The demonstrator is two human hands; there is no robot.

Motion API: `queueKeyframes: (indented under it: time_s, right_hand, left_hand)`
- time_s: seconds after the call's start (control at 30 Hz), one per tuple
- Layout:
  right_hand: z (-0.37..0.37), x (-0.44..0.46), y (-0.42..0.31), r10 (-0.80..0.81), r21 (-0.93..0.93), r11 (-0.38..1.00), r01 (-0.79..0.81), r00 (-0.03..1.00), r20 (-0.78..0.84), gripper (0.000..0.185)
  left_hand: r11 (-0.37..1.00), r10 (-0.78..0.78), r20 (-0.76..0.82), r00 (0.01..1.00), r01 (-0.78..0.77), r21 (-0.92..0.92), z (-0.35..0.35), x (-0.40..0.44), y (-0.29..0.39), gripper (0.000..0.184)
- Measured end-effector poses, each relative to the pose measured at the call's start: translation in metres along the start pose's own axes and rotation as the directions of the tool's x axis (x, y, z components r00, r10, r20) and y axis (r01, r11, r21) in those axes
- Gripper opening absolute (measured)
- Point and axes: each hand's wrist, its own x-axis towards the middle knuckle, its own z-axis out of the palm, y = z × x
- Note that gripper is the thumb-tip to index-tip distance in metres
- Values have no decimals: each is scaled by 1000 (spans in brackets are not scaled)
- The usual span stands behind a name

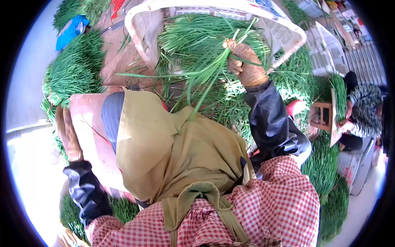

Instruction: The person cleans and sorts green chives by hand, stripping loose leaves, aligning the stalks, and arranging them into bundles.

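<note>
My right hand [249, 66] is closed around a small bunch of garlic chives [205, 74], raised over the near side of a white plastic crate. The white ends poke out above the fist, and the long green leaves hang loosely down to the left. My left hand [68, 136] rests at the left edge of a pinkish board [88, 123] beside my lap, fingers stretched out. Close to its fingertips lies a large bundle of chives [72, 76]. I cannot see anything held in that hand.
The white crate [146, 29] ahead holds many chives [201, 39]. Loose chives [230, 111] litter the floor. A blue plastic bag [72, 33] lies at the upper left. On the right, a co-worker [366, 109] handles chives at a board near a brick [321, 115].
</note>
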Motion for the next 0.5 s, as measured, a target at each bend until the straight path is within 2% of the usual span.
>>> queueKeyframes:
  time_s: [0.03,0.1,0.13,0.17,0.2,0.23,0.27,0.3,0.33,0.37,0.4,0.43,0.47,0.5]
  right_hand:
    - [-1,-13,-10,-9,3,1000,9,1000,-5,19]
    - [3,-36,-22,-68,162,985,51,993,100,19]
    - [5,-43,-24,-97,184,980,74,988,121,20]
    - [9,-49,-26,-101,193,978,76,988,120,20]
    - [14,-53,-26,-133,235,967,98,981,139,20]
    - [17,-57,-26,-164,275,954,116,974,157,21]
    - [19,-58,-25,-161,249,962,114,971,177,25]
    - [19,-58,-24,-158,253,961,109,970,184,25]
    - [18,-59,-24,-134,369,929,34,960,248,27]
    - [14,-58,-26,-114,474,879,-53,941,317,29]
    - [12,-60,-29,-143,569,820,-61,941,307,31]
    - [-3,-54,-26,-225,547,836,43,936,270,28]
    - [-15,-43,-24,-295,565,824,45,885,360,25]
    - [-23,-38,-23,-279,569,822,34,895,349,24]
  left_hand:
    - [980,191,62,980,-187,-66,10,8,53,60]
    - [888,220,378,899,-25,-458,36,0,155,55]
    - [756,316,554,770,149,-638,55,-8,178,62]
    - [776,351,698,625,223,-590,71,-16,214,80]
    - [830,514,660,548,-123,-544,102,-17,219,93]
    - [856,501,678,537,-192,-480,129,-37,250,97]
    - [790,612,599,516,-360,-496,158,-49,256,87]
    - [777,552,705,445,33,-629,180,-61,258,77]
    - [654,522,782,340,429,-623,193,-67,259,68]
    - [784,315,900,300,453,-425,195,-72,263,53]
    - [824,303,893,333,379,-421,203,-82,251,46]
    - [824,356,873,333,329,-461,213,-90,233,46]
    - [929,346,877,332,11,-371,205,-88,231,45]
    - [924,332,885,328,-303,-234,199,-84,228,44]
